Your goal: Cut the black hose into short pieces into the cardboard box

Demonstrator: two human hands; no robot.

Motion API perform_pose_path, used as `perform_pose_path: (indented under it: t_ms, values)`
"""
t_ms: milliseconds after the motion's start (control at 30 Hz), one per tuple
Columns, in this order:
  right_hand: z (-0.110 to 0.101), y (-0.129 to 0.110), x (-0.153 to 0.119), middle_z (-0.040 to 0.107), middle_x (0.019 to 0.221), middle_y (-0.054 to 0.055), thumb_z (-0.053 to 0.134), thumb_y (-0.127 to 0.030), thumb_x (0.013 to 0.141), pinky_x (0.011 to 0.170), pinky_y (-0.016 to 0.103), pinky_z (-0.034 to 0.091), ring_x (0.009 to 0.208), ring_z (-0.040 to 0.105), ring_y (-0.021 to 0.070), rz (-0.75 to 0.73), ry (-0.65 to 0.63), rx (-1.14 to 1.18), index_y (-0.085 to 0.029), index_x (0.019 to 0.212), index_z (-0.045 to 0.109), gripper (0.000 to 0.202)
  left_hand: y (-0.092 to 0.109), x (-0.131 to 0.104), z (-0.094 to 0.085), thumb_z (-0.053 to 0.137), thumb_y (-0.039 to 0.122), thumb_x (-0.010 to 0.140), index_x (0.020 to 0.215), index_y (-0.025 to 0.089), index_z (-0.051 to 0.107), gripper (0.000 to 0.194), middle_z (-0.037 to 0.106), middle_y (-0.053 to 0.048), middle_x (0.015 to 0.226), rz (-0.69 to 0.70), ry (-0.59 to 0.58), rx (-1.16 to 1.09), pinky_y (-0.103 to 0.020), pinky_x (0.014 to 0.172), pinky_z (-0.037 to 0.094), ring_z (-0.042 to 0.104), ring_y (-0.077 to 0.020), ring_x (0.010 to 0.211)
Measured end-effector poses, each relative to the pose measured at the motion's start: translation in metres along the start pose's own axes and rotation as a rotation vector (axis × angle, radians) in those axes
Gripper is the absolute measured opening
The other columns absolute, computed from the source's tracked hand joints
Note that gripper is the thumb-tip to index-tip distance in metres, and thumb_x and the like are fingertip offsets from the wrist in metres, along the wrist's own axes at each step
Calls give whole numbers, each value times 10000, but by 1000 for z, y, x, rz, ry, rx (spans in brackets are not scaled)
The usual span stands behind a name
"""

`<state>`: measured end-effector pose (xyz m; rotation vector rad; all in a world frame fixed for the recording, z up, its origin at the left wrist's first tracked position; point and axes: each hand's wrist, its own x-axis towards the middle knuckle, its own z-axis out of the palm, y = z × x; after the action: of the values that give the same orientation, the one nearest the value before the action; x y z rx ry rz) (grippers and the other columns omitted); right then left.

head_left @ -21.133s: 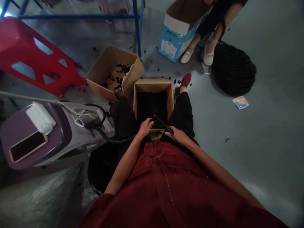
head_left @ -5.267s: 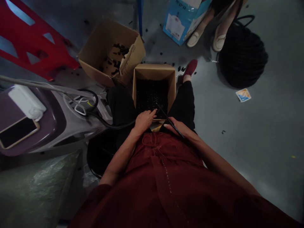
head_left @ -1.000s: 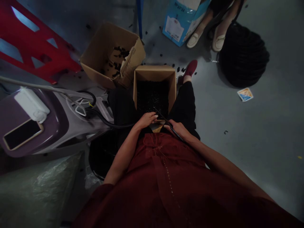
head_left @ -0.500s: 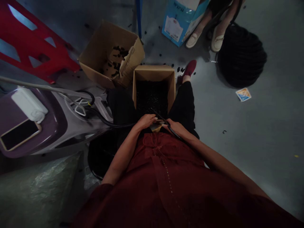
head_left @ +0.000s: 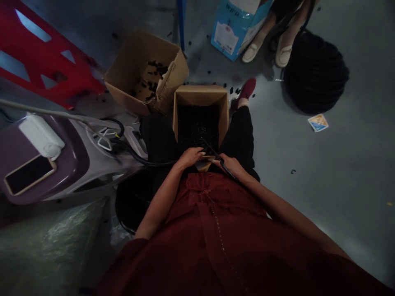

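Note:
Over the near edge of an open cardboard box [head_left: 222, 119], my two hands are close together but apart. My right hand [head_left: 231, 165] is closed round a thin dark tool [head_left: 210, 146], whose narrow tip points up and left over the box. The tool's exact kind is too dark to tell. My left hand [head_left: 191, 158] has its fingers pressed together beside the tip; a small dark thing seems to be at them, too unclear to name. Many small black pieces [head_left: 197, 123] lie inside the box.
A second cardboard box [head_left: 123, 90] stands at the upper left, by a red frame [head_left: 46, 61]. A phone [head_left: 30, 174] lies on a purple-grey machine [head_left: 72, 164]. A black coil [head_left: 316, 74] and another person's feet [head_left: 283, 53] are at the upper right, near a blue box [head_left: 228, 31].
The tool in my right hand has shifted slightly to the right, with its tip a little farther right. The whole view has shifted slightly.

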<state>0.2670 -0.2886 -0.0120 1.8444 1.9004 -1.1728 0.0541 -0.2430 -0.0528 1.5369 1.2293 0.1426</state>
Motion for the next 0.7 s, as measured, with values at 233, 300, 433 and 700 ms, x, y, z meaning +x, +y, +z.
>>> perform_pose_path:
  t_ms: [233, 300, 433, 700]
  values:
    - [-11, 3, 14, 704, 968, 98, 444, -503, 950, 712, 274, 469, 849, 661, 220, 16, 10, 317, -180, 1142, 565, 394, 17, -13, -9, 564, 238, 856, 1257, 146, 646, 420, 655, -89, 1290, 37, 11, -34, -310, 1031, 435, 598, -217, 1171]
    - [-11, 1, 15, 672, 863, 60, 465, -508, 922, 637, 272, 464, 719, 621, 184, 7, 7, 467, -185, 1083, 547, 371, 26, -18, -14, 568, 204, 849, 1267, 141, 641, 429, 652, -95, 1279, 73, 30, 9, -325, 1049, 427, 588, -221, 1179]
    - [-11, -11, 12, 569, 727, -24, 542, -551, 825, 602, 278, 466, 637, 565, 154, -59, 81, 755, -224, 1040, 473, 397, 42, -26, -20, 574, 192, 851, 1253, 141, 652, 413, 668, -101, 1164, 110, 50, 101, -320, 979, 461, 611, -218, 1085]
    - [-23, -37, 13, 553, 809, -55, 703, -425, 629, 582, 273, 462, 602, 524, 110, -133, 205, 1105, -253, 1017, 429, 505, 62, -40, -23, 630, 259, 857, 1356, 172, 545, 513, 696, -85, 1149, -7, 68, 57, -293, 897, 486, 655, -209, 1030]
